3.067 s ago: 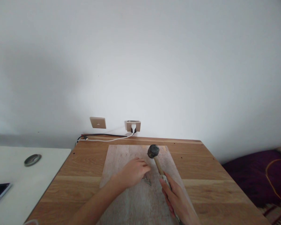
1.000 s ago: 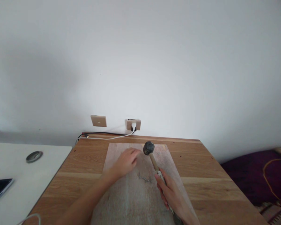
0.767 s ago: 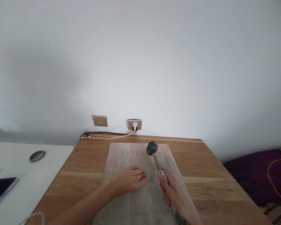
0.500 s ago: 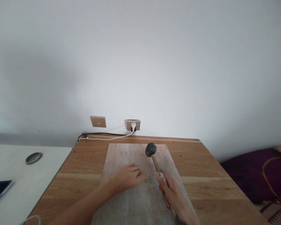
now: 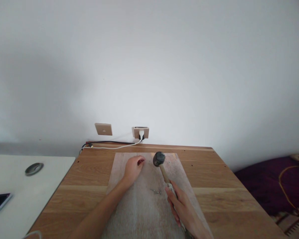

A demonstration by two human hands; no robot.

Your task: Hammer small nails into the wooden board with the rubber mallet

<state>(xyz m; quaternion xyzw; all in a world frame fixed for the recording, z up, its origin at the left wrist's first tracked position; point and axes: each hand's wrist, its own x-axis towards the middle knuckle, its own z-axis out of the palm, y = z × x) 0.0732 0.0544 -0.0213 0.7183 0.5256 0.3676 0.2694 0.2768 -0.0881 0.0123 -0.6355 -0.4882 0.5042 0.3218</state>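
Head view: looking down at a pale board on a wooden table.
Left hand: just gone from beside the nails up to the board's far end; curled in, cannot tell if pinching something tiny.
Right hand: wrapped tight round the mallet, with its black head near the left hand.
Nails: in a small heap on the board, nearer the right hand.
Meaning: probably busy at the far end now, not at the heap.
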